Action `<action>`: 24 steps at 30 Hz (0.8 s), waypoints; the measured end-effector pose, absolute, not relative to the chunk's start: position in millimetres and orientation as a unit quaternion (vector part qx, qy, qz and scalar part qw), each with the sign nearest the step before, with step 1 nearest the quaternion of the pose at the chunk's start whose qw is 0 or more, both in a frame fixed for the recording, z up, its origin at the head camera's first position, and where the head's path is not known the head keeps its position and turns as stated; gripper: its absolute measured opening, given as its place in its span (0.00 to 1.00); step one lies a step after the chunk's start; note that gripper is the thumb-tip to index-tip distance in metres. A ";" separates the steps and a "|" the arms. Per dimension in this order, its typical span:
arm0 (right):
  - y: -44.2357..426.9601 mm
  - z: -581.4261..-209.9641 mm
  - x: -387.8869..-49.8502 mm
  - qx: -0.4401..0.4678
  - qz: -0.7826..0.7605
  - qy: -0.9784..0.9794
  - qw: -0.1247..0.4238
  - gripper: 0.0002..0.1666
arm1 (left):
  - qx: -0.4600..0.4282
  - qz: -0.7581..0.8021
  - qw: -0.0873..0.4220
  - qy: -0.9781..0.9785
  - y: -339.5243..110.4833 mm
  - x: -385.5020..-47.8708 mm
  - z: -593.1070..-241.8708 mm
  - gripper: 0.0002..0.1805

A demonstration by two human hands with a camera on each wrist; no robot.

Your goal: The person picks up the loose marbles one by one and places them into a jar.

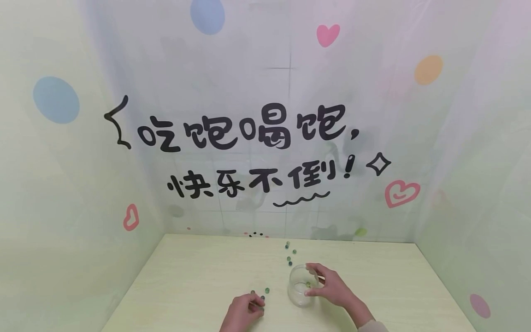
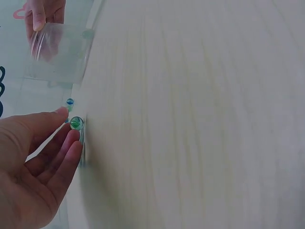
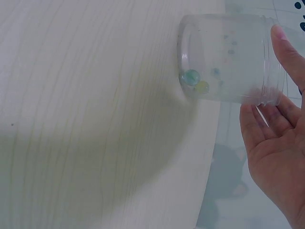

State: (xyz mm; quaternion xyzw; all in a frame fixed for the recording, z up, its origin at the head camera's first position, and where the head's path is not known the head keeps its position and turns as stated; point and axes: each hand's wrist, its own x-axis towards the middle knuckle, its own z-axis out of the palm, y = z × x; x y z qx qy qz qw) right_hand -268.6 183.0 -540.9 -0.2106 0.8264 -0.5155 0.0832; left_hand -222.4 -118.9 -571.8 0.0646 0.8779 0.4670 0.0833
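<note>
Near the front of the table [image 1: 178, 281], my left hand [image 1: 242, 313] has its thumb and index fingertips at a green glass marble [image 2: 76, 123], pinching it. More marbles [image 1: 267, 290] lie just beyond those fingers. To the right, my right hand [image 1: 333, 288] grips a clear jar [image 3: 224, 57] near its rim, thumb on one side and fingers on the other. The jar stands upright on the table. A bluish-green marble [image 3: 191, 77] and a yellowish one [image 3: 202, 87] rest at its bottom.
Several marbles [image 1: 289, 259] lie scattered behind the jar, toward the back of the table. A printed backdrop [image 1: 249, 83] with dark lettering rises along the table's back edge, and similar side panels [image 1: 54, 193] flank it.
</note>
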 end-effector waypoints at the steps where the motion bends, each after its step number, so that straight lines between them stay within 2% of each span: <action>1: 182.9 -540.8 -268.6 -0.211 -0.515 0.827 0.082 0.44 | 0.064 0.463 0.084 0.880 -118.6 -221.9 -572.2 0.07; 24: 181.8 -539.1 -267.2 -0.214 -0.509 0.830 0.076 0.44 | 0.061 0.425 0.076 0.900 -114.3 -223.0 -579.6 0.09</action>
